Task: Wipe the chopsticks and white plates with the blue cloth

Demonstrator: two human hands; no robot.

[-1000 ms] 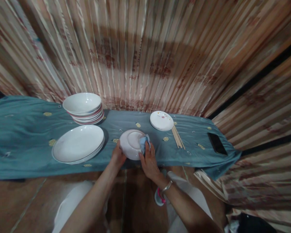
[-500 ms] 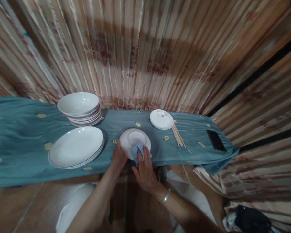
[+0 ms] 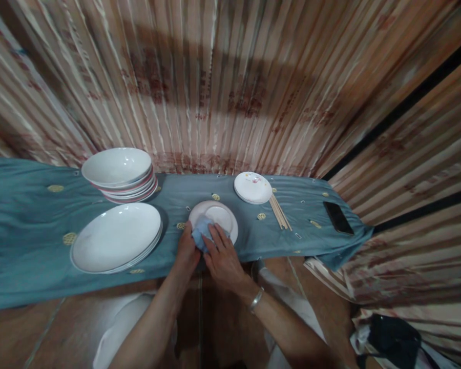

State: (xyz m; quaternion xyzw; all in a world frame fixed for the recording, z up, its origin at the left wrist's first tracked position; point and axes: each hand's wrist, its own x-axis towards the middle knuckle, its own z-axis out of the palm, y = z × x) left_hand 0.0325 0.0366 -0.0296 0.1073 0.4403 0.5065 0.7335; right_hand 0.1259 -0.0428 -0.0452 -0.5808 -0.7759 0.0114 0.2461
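A small white plate [image 3: 230, 212] with its round foot ring facing up is in front of me, near the table's front edge. My left hand [image 3: 187, 247] is closed on the plate's left rim, its fingertips partly hidden. On the plate's underside, at the near left, lies a crumpled light blue cloth [image 3: 202, 233]. My right hand [image 3: 223, 259] presses this cloth against the plate with its fingers, and a silver bracelet circles that wrist.
At the left stand a stack of white bowls [image 3: 117, 166] with red bands and a stack of large oval plates [image 3: 117, 238]. Small plates [image 3: 252, 187], several chopsticks [image 3: 279, 212] and a black phone [image 3: 338, 218] lie rightward on the teal tablecloth [image 3: 200, 187]. A curtain [image 3: 215, 77] hangs behind.
My right hand has slid the cloth leftward across the plate's underside, toward my left hand. My left hand keeps its hold on the rim. The whole view has shifted slightly.
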